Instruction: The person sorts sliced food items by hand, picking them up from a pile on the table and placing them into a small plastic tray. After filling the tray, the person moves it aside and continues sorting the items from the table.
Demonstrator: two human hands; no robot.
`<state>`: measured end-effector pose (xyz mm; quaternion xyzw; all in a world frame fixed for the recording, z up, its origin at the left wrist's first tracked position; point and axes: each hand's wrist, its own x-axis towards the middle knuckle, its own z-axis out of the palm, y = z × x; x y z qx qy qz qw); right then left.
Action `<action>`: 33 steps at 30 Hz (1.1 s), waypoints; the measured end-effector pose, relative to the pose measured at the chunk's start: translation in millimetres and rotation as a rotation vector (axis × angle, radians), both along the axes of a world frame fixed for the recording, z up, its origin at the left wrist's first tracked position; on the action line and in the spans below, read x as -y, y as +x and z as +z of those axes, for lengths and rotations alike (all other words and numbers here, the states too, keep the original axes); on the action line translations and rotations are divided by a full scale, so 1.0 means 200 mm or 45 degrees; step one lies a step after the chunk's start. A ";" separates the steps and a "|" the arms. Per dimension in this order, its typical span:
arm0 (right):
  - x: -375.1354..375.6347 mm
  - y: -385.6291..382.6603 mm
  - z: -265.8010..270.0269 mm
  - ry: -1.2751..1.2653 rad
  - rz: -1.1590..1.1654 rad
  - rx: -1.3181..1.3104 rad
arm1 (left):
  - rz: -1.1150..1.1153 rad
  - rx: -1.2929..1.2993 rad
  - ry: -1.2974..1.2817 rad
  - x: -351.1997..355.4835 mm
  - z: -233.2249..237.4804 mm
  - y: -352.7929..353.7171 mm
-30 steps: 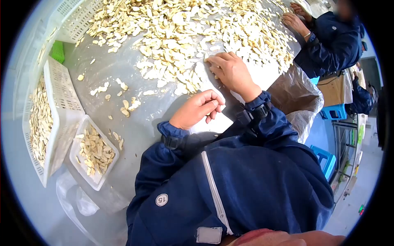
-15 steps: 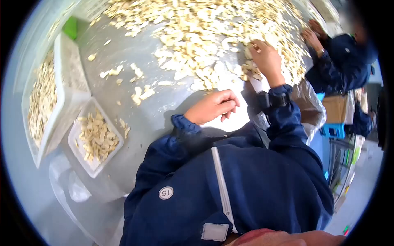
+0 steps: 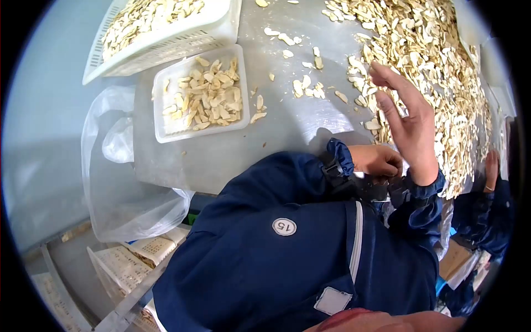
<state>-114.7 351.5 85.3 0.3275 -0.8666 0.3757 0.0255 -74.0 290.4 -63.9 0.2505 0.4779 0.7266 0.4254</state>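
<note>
Head view: right hand [image 3: 410, 124] splayed over slices [image 3: 442, 50]; left hand [image 3: 379, 160] curled.

On the grey bench [image 3: 232, 157] a small white tray [image 3: 166, 131] filled with pale slices [image 3: 207, 99] lies just beside a larger perforated white basket [image 3: 166, 51] (also loaded with slices), the two nearly touching at their walls. A clear plastic bag [image 3: 124, 188] hangs off the bench's near edge, with printed cartons [image 3: 130, 260] stacked below it. At the far right, another person's hand [image 3: 491, 166] and dark blue sleeve [image 3: 489, 221] show beside the bench.
</note>
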 end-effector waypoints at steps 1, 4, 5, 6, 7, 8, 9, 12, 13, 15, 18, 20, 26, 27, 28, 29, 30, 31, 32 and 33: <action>-0.08 -0.02 -0.01 0.115 -0.105 -0.029 | -0.003 -0.001 0.029 0.00 -0.01 0.01; -0.45 -0.06 -0.18 0.310 -0.506 -0.103 | -0.038 -0.043 0.013 -0.05 -0.10 -0.01; -0.61 -0.05 -0.24 0.388 -0.608 -0.102 | -0.025 -0.038 0.054 -0.05 -0.08 -0.01; -0.75 -0.02 -0.28 0.468 -0.714 -0.101 | -0.017 -0.031 0.095 -0.03 -0.05 -0.01; -0.86 0.02 -0.31 0.534 -0.795 -0.039 | -0.036 -0.019 0.073 -0.01 0.01 -0.01; -0.95 0.04 -0.38 0.555 -0.776 -0.024 | -0.045 -0.010 0.041 0.01 0.03 -0.02; -0.95 0.08 -0.37 0.606 -0.796 -0.009 | -0.060 0.038 0.015 0.02 0.04 -0.02; -0.91 0.12 -0.42 0.495 -0.720 0.003 | -0.072 0.106 -0.060 0.01 0.07 -0.02; -0.90 0.11 -0.45 0.483 -0.675 -0.061 | -0.069 0.099 -0.070 0.01 0.07 -0.02; -0.88 0.11 -0.48 0.443 -0.634 -0.056 | -0.066 0.106 -0.063 0.02 0.06 -0.01; -0.87 0.12 -0.44 0.493 -0.682 0.173 | -0.061 0.143 -0.054 0.02 0.06 -0.01; -0.88 0.13 -0.42 0.435 -0.699 0.203 | -0.028 0.159 -0.040 0.02 0.05 -0.01; -0.84 0.21 -0.41 0.079 -0.746 0.269 | 0.222 0.424 0.000 0.02 0.10 0.00; -0.80 0.23 -0.40 0.050 -0.647 0.279 | 0.245 0.491 0.013 0.02 0.09 0.00; -0.76 0.25 -0.38 0.021 -0.549 0.288 | 0.244 0.538 0.022 0.03 0.10 0.00; -0.73 0.26 -0.33 0.101 -0.386 0.213 | 0.241 0.585 0.031 0.03 0.10 -0.01; -0.72 0.26 -0.33 0.137 -0.302 0.158 | 0.238 0.629 0.043 0.03 0.10 -0.01; -0.70 0.25 -0.33 0.124 -0.324 0.153 | 0.245 0.616 0.058 0.03 0.09 -0.01; -0.68 0.25 -0.32 0.111 -0.347 0.148 | 0.252 0.602 0.072 0.03 0.07 -0.01; -0.68 0.25 -0.33 0.090 -0.385 0.154 | 0.257 0.588 0.088 0.02 0.05 -0.01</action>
